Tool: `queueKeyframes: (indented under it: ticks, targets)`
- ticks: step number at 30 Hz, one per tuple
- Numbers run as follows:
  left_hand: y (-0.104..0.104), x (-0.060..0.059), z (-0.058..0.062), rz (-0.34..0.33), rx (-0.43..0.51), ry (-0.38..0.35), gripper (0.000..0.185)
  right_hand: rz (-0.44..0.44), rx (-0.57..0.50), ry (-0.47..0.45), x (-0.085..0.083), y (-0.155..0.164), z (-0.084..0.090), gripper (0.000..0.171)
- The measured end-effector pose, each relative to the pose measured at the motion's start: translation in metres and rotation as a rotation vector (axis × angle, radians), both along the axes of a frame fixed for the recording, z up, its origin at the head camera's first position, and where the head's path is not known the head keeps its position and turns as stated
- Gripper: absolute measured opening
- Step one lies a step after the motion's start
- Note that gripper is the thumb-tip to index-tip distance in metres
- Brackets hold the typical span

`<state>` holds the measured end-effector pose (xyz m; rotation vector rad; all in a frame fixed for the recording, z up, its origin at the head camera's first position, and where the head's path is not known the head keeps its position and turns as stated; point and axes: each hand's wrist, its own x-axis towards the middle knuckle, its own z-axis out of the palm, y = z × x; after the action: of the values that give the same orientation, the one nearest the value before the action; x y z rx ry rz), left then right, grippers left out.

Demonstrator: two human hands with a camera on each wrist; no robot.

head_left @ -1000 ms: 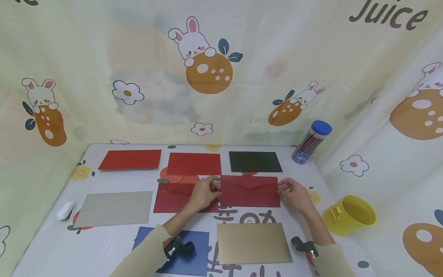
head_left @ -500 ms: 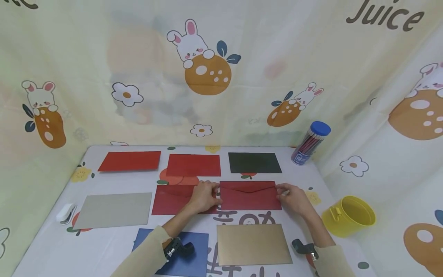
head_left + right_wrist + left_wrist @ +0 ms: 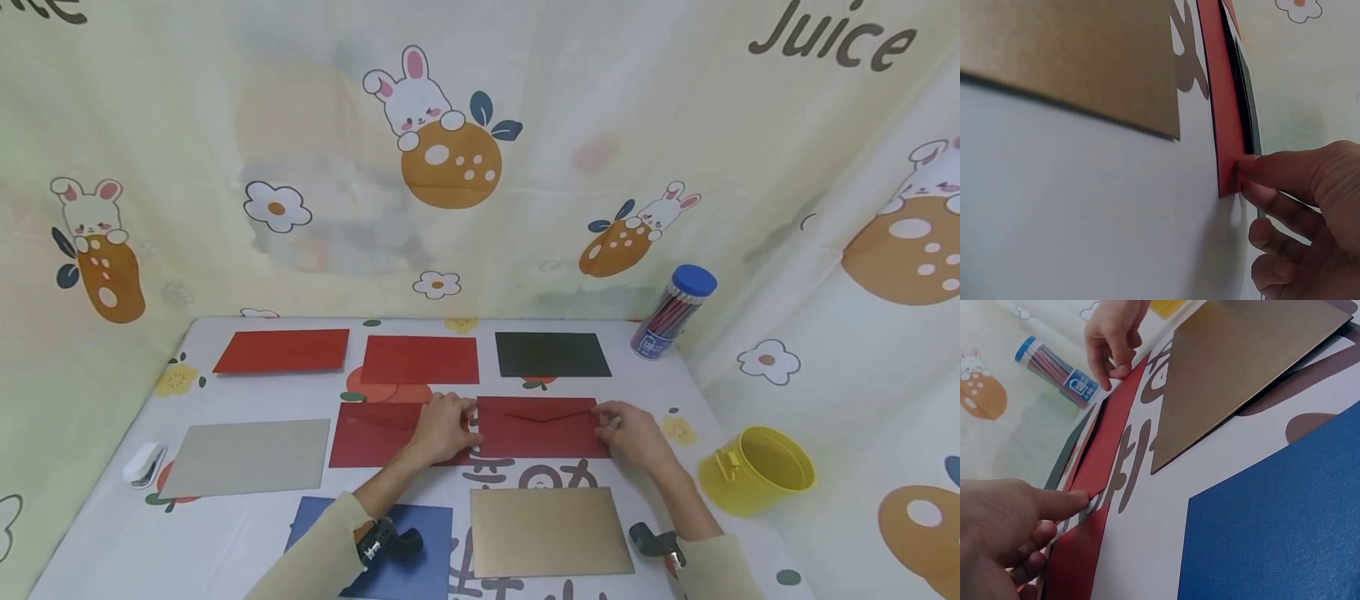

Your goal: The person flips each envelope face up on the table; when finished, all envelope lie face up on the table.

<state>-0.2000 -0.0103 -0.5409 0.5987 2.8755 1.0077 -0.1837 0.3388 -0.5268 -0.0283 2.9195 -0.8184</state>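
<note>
A dark red envelope (image 3: 540, 427) lies flap side up near the middle of the table, almost flat. My left hand (image 3: 467, 421) pinches its left end, and my right hand (image 3: 604, 417) pinches its right end. In the left wrist view my left fingertips (image 3: 1080, 501) hold the envelope's (image 3: 1107, 456) near corner, with the right hand (image 3: 1113, 359) at its far end. In the right wrist view my right fingertips (image 3: 1249, 167) clamp the envelope's (image 3: 1225, 125) edge just above the tablecloth.
Around it lie a second dark red envelope (image 3: 371, 433), two red ones (image 3: 283, 350) (image 3: 420, 360), a black one (image 3: 551, 354), a grey one (image 3: 247, 457), a blue one (image 3: 408, 542) and a gold one (image 3: 547, 529). A pencil tube (image 3: 672, 312) stands back right, beside a yellow bucket (image 3: 757, 467).
Both hands have lowered the dark red envelope a little toward the table and toward me. It now lies flatter. The grip on both ends is unchanged.
</note>
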Motion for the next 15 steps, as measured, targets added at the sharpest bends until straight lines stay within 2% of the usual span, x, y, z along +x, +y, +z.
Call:
queueKeyframes:
  ticks: [3,6,11,15]
  targets:
    - [-0.003,0.001,0.007,-0.028,0.034,-0.018,0.043,0.009,-0.005,-0.004,0.0,0.005,0.004,0.031]
    - [-0.011,0.003,0.018,-0.092,0.099,-0.088,0.05,0.044,-0.05,-0.046,0.003,0.012,0.015,0.024]
    - [-0.03,0.014,0.036,-0.231,0.142,-0.203,0.04,0.208,-0.162,-0.256,0.018,0.024,0.035,0.021]
    - [-0.045,0.028,0.041,-0.314,0.13,-0.273,0.036,0.301,-0.214,-0.428,0.032,0.03,0.045,0.028]
